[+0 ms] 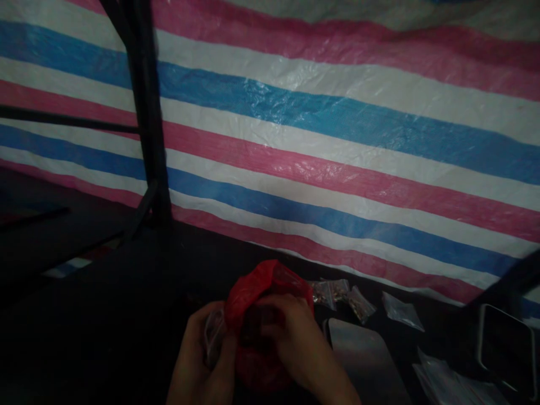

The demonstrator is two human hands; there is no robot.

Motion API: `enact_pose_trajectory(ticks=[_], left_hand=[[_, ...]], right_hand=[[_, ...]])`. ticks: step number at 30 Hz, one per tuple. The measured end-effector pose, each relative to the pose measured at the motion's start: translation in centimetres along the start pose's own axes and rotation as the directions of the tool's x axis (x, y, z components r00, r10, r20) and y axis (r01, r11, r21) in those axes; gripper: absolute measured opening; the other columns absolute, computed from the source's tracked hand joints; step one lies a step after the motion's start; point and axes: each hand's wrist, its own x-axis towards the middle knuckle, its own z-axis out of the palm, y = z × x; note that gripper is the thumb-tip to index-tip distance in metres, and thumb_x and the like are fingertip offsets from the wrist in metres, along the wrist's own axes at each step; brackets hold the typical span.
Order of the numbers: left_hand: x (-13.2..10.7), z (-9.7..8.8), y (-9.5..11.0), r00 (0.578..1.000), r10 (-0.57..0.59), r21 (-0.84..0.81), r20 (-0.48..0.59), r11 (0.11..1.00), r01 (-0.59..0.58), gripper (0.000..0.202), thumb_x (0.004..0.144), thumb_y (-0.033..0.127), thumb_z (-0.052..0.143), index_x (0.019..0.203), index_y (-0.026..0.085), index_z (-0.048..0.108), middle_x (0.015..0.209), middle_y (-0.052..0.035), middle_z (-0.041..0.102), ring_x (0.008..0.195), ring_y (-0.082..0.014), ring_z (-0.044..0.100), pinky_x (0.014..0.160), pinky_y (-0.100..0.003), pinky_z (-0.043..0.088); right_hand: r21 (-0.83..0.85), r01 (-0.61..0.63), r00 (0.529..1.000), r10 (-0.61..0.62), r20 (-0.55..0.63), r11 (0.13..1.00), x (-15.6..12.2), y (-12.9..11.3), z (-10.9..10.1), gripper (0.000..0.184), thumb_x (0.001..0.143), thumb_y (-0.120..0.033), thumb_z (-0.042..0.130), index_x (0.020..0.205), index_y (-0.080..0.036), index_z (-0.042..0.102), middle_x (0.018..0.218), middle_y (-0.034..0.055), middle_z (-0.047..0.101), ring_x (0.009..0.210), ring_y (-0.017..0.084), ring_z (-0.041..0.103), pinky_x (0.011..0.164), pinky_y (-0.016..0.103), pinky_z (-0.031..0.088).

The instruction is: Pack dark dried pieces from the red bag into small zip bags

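A red plastic bag sits on the dark table at the bottom centre. My right hand is closed over its opening, fingers curled into the bag. My left hand is closed on the bag's left side and also pinches a small clear plastic bag. What lies inside the red bag is too dark to make out.
Several small clear zip bags lie behind my right hand, one more further right. A flat grey rectangle lies beside my right hand. A phone-like device is at the right. A black pole stands before a striped tarp.
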Motion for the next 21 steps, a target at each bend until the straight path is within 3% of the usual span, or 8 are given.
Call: enact_pose_trajectory(ticks=[3,5,8,10,15,18,21], left_hand=[[0.3,-0.1,0.1,0.996,-0.071,0.006,0.061,0.997,0.071,0.034,0.093,0.048,0.062,0.120,0.027,0.065,0.112,-0.0080,0.079,0.101,-0.0277,0.080,0.081,-0.040,0.068],[0.3,0.0,0.1,0.997,-0.024,0.084,0.079,0.996,0.017,0.033,0.092,0.048,0.063,0.116,0.027,0.068,0.112,-0.0083,0.077,0.099,-0.0282,0.079,0.082,-0.042,0.066],[0.0,0.6,0.5,0.990,0.073,0.159,0.123,0.983,-0.092,0.026,0.091,0.045,0.061,0.106,0.027,0.073,0.105,-0.0074,0.076,0.095,-0.0274,0.077,0.081,-0.042,0.064],[-0.3,1.1,1.0,0.987,0.099,0.169,0.130,0.978,-0.121,0.023,0.089,0.044,0.061,0.098,0.028,0.074,0.099,-0.0061,0.075,0.090,-0.0267,0.076,0.078,-0.041,0.062],[-0.8,2.1,2.3,0.998,-0.024,0.075,0.062,0.997,0.019,0.033,0.074,0.054,0.065,0.092,0.028,0.074,0.096,-0.0066,0.074,0.086,-0.0296,0.074,0.077,-0.045,0.060],[-1.0,2.5,2.6,0.996,-0.049,0.032,0.075,0.998,0.047,0.038,0.073,0.054,0.066,0.097,0.026,0.073,0.101,-0.0081,0.073,0.092,-0.0309,0.074,0.083,-0.047,0.059],[-1.0,2.7,2.4,0.996,-0.013,0.043,0.089,0.999,0.009,0.037,0.077,0.055,0.066,0.099,0.025,0.073,0.101,-0.0085,0.071,0.092,-0.0300,0.072,0.083,-0.047,0.059]], right_hand=[[0.143,-0.058,0.998,0.056,0.022,0.988,-0.3,-0.1,-1.3,0.047,0.079,-0.006,0.063,0.118,-0.027,0.079,0.126,0.0056,0.077,0.124,0.030,0.065,0.112,0.046,0.044],[0.221,-0.038,0.999,0.039,0.001,0.974,-0.7,-0.8,-2.5,0.045,0.080,-0.007,0.064,0.117,-0.028,0.079,0.125,0.0044,0.078,0.122,0.028,0.067,0.111,0.044,0.047],[0.253,0.095,0.992,-0.069,-0.110,0.963,-1.6,-2.6,-3.7,0.040,0.080,-0.007,0.066,0.110,-0.030,0.080,0.122,0.0021,0.078,0.119,0.025,0.069,0.108,0.039,0.051],[0.187,0.192,0.978,-0.171,-0.123,0.963,-2.1,-3.9,-3.8,0.043,0.080,-0.002,0.065,0.107,-0.031,0.081,0.123,0.0016,0.077,0.118,0.023,0.069,0.104,0.035,0.053],[-0.090,0.378,0.926,-0.378,0.017,0.921,-2.8,-5.5,-2.9,0.057,0.083,0.007,0.054,0.118,-0.031,0.079,0.125,0.0037,0.075,0.116,0.024,0.068,0.100,0.037,0.057],[-0.137,0.432,0.902,-0.430,0.045,0.892,-2.9,-5.5,-2.8,0.063,0.083,0.009,0.051,0.124,-0.032,0.076,0.128,0.0036,0.074,0.119,0.024,0.067,0.100,0.038,0.057],[-0.156,0.431,0.897,-0.440,-0.028,0.889,-2.9,-4.8,-2.9,0.063,0.085,0.006,0.051,0.133,-0.030,0.071,0.133,0.0048,0.073,0.124,0.024,0.066,0.106,0.040,0.055]])
